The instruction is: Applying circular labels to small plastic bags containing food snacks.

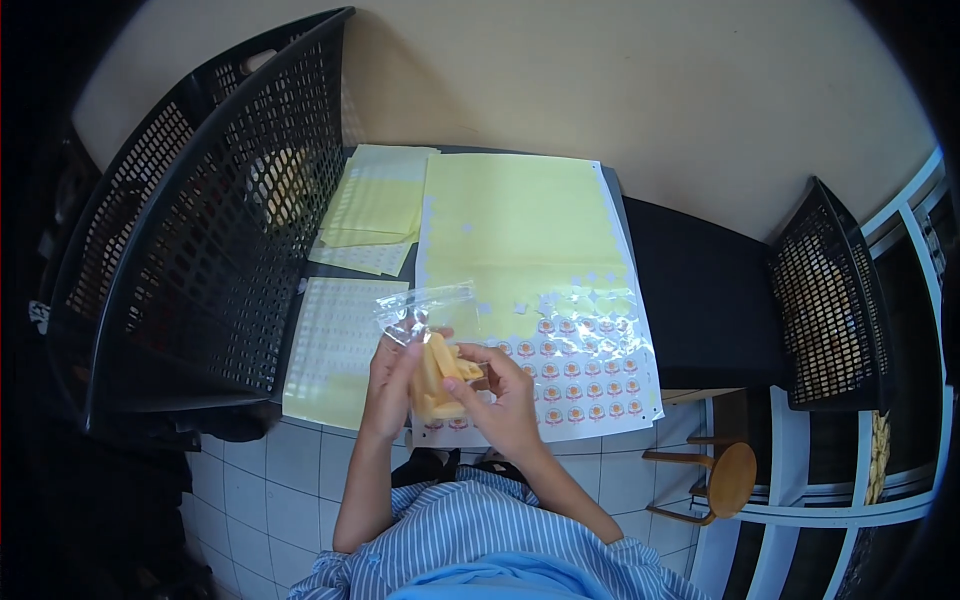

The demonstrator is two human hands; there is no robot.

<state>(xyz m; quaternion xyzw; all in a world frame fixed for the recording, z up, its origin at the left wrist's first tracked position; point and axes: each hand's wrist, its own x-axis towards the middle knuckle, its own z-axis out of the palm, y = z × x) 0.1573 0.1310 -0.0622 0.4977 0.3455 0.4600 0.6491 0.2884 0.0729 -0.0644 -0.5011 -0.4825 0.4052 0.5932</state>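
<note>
Head view: a clear bag (424,302) with pale yellow sticks (437,360) in its lower part is held up over the near edge of the desk (613,188). The left hand (396,372) pinches the bag's left side below the mouth, its fingers partly blurred; the right hand (492,393) presses the sticks from the right, thumb in front, other fingers curled behind. Whether the mouth is sealed, and whether the sticks beside the right fingers lie inside the film, I cannot tell.

The step in hand looks like handling the filled bag, perhaps settling its contents. The next move seems to call for a firm left pinch, since the film is limp, and light right-hand pressure so the sticks do not snap.

Beneath the bag lies a big sheet (520,220), its near part bearing rows of round stickers (570,370), its far part mostly bare backing. To its left are a stack of smaller sheets (378,205) and a pale sheet (335,335). Farther out, a tall black basket (205,250) stands left, another basket (825,300) right, and a wooden stool (733,480) below it.
</note>
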